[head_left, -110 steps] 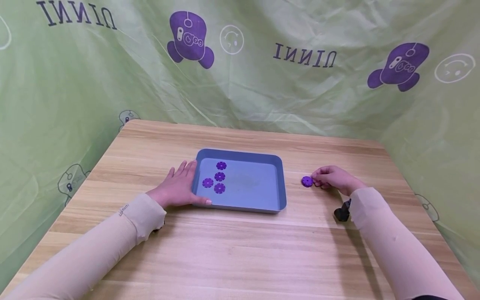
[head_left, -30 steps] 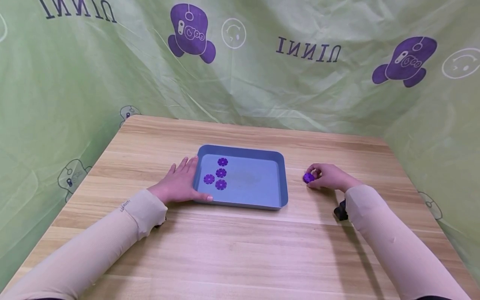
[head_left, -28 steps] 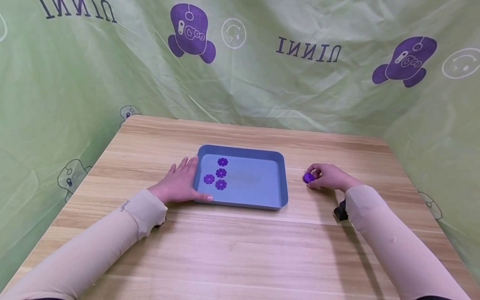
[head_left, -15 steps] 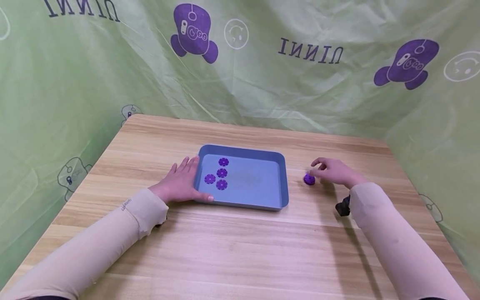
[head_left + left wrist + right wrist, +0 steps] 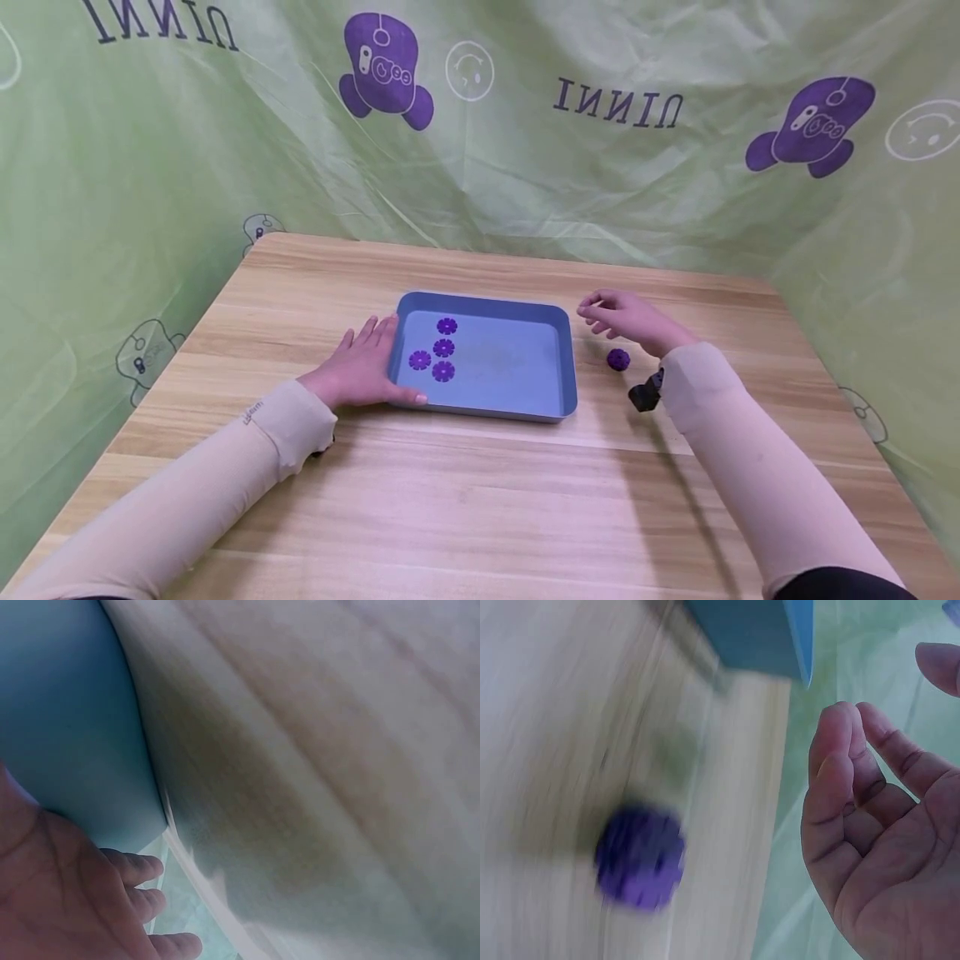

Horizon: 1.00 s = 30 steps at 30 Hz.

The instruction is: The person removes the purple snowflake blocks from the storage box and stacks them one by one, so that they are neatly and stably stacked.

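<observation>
In the head view my left hand [image 5: 360, 367] lies spread along the left end of a blue-grey tray [image 5: 566, 358], its thumb at the front rim. Several flat purple notched discs [image 5: 443, 347] lie in the left part of that tray. My right hand [image 5: 626, 318] hovers over the table to the right of the tray, with loosely bent fingers and nothing in them. Below it, a thick round stack of purple notched discs [image 5: 618, 359] stands on the wood. The right wrist view shows the same stack [image 5: 640, 857], blurred, apart from the hand's fingers [image 5: 829, 787].
A wooden table [image 5: 480, 492] carries everything. A green printed curtain [image 5: 480, 183] hangs around its back and sides. A small black camera [image 5: 645, 393] is strapped under the right wrist, close by the stack.
My right hand held the purple stack about a second ago, let go of it, and moved up and left toward the tray. The left hand stays at the tray.
</observation>
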Tool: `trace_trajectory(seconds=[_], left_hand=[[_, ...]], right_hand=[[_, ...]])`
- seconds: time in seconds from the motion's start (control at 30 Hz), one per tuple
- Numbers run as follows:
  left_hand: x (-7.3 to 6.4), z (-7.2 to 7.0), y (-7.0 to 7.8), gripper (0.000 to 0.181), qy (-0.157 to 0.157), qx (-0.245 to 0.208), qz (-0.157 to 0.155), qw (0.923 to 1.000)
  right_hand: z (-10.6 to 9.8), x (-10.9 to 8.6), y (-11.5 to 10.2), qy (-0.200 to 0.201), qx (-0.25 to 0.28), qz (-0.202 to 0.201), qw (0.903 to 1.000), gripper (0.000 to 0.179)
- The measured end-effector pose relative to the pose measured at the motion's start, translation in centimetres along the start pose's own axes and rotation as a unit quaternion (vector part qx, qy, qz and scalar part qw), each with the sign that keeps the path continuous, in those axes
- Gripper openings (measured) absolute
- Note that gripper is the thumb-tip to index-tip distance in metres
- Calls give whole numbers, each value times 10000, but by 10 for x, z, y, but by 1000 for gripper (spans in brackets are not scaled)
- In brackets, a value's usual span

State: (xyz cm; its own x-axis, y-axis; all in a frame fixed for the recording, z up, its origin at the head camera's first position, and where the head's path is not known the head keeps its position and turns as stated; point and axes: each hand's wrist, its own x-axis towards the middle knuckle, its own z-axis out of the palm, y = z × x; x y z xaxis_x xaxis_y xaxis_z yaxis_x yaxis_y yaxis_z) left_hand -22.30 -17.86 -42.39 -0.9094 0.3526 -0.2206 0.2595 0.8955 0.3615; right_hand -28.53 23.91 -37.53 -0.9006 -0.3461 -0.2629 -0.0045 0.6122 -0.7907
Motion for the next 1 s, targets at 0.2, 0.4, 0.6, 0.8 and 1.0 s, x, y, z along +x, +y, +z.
trace_trajectory(seconds=[0.2,0.4,0.6,0.8,1.0], left_hand=[[-1,0,-1,148,-4,17,-6,10000],[-2,0,-2,148,1,1,-26,10000],[-2,0,-1,148,14,40,-64,10000],[-2,0,1,150,11,79,-83,9999],[-2,2,1,151,140,272,-71,9995]], right_hand=[[22,20,-21,-130,534,40,9985,43],[48,37,-44,-394,785,-5,9961,37],[69,52,-61,-642,703,-18,9955,44],[86,67,-70,-791,592,-12,9951,46],[104,78,-73,-858,597,77,9945,42]])
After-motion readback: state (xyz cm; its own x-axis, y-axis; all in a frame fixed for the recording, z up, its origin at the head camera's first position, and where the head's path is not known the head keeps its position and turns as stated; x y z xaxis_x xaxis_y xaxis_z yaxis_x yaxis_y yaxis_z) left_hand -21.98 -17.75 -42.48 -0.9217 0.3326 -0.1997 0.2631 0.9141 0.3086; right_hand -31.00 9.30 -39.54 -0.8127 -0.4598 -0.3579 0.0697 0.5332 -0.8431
